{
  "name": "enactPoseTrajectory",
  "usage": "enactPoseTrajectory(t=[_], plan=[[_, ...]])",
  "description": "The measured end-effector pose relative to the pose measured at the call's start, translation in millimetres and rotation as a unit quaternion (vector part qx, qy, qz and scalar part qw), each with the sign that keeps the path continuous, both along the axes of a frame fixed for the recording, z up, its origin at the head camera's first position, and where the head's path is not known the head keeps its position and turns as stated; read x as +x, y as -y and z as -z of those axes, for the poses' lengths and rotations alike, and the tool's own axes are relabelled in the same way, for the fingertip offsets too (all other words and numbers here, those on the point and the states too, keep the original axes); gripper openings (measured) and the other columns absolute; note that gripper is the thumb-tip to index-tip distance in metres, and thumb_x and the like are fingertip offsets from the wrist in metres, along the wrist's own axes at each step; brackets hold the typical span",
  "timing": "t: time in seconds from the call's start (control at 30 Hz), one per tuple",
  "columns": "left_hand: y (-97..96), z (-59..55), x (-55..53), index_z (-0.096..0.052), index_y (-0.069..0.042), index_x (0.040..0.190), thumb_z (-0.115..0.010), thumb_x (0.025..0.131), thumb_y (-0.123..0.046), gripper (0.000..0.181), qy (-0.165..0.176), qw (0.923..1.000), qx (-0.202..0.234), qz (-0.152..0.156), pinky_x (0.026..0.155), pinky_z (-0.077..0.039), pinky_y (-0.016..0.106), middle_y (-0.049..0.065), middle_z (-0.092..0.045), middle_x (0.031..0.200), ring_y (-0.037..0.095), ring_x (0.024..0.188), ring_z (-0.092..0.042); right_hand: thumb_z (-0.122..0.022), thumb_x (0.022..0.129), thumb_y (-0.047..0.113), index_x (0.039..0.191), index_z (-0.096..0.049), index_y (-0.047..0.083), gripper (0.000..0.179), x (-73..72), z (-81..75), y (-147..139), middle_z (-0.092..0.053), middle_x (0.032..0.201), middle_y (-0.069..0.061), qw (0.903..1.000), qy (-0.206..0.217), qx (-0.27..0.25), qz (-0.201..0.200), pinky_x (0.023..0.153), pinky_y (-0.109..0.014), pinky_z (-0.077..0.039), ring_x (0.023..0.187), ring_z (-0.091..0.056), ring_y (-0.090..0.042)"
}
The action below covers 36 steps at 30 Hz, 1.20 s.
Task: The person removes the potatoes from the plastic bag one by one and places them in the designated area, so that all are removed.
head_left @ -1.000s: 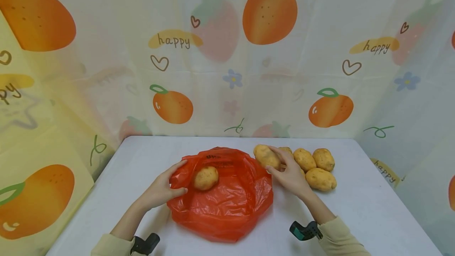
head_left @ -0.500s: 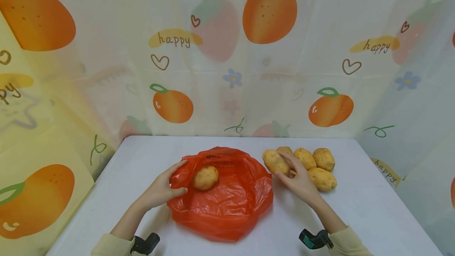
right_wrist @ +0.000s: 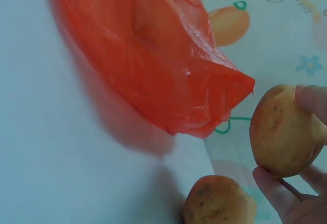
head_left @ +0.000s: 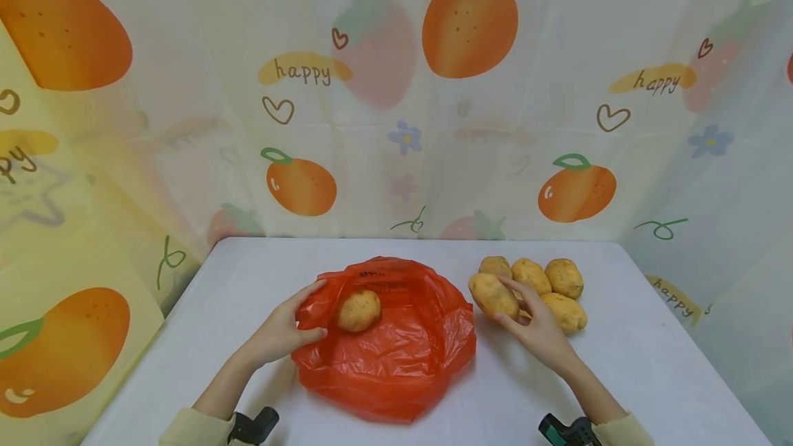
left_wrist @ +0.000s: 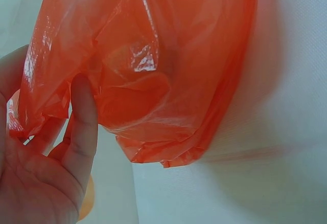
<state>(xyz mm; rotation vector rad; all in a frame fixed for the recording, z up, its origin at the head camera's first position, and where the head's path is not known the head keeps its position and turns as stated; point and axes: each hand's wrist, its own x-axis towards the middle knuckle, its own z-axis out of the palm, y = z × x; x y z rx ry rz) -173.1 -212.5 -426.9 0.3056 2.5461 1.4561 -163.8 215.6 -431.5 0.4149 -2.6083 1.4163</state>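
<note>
A red plastic bag (head_left: pixel 390 356) lies on the table with its mouth spread, and one potato (head_left: pixel 359 310) shows in the opening. My left hand (head_left: pixel 281 329) holds the bag's left rim, thumb and fingers on either side of the film; in the left wrist view the thumb (left_wrist: pixel 83 116) overlaps the red film. Right of the bag, my right hand (head_left: pixel 535 329) pinches another potato (head_left: pixel 493 296) between thumb and fingers. The right wrist view shows this held potato (right_wrist: pixel 283 132) up close, brown-spotted, with fingertips at its top and bottom.
Several loose potatoes (head_left: pixel 564 277) sit together at the table's back right, partly behind my right hand. The white table (head_left: pixel 650 377) ends at a printed fruit curtain (head_left: pixel 396 177) at the back. A black device is strapped to each wrist.
My right hand has moved right and slightly toward me with its potato, away from the bag's edge to the front of the loose potatoes. My left hand and the bag have stayed put.
</note>
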Motion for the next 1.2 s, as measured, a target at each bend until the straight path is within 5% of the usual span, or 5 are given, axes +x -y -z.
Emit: enactPoseTrajectory(t=[0.3,0.57,0.8,1.2], plan=[[-0.8,0.5,1.0,-0.030,-0.029,0.143,-0.069,0.080,-0.009,0.077,0.004,1.0000,0.002,0.003,0.079,-0.054,0.038,0.009,-0.041,0.138,0.033,0.116,-0.048,-0.067,0.084,0.022,0.135,-0.041,0.015,0.057,6.1,9.3,-10.4,-0.041,0.138,-0.010,0.9999,0.009,0.007,0.001,0.084,-0.034,-0.051,0.113,-0.050,-0.031],[-1.6,0.2,0.6,-0.031,-0.032,0.142,-0.070,0.079,-0.009,0.077,0.009,0.9999,0.003,-0.006,0.079,-0.054,0.038,0.007,-0.042,0.137,0.031,0.115,-0.049,-0.066,0.084,0.019,0.135,-0.040,0.012,0.058,11.9,14.9,-19.2,-0.038,0.139,-0.013,0.9990,0.027,-0.026,-0.025,0.084,-0.031,-0.052,0.115,-0.049,-0.039],[-1.7,1.5,-0.4,-0.030,-0.032,0.142,-0.069,0.080,-0.009,0.077,0.010,0.9999,0.005,-0.007,0.078,-0.055,0.038,0.006,-0.041,0.137,0.031,0.116,-0.048,-0.067,0.084,0.020,0.133,-0.041,0.013,0.056,19.5,19.1,-28.2,-0.041,0.136,-0.011,0.9982,0.045,-0.029,-0.026,0.083,-0.023,-0.050,0.112,-0.049,-0.033],[-2.3,0.5,-0.5,-0.030,-0.031,0.142,-0.069,0.080,-0.009,0.077,0.010,0.9999,0.005,-0.007,0.078,-0.055,0.039,0.007,-0.041,0.138,0.032,0.116,-0.048,-0.069,0.082,0.019,0.132,-0.040,0.008,0.059,24.5,30.0,-38.1,-0.041,0.137,-0.014,0.9972,0.055,-0.027,-0.042,0.083,-0.028,-0.051,0.117,-0.045,-0.040]])
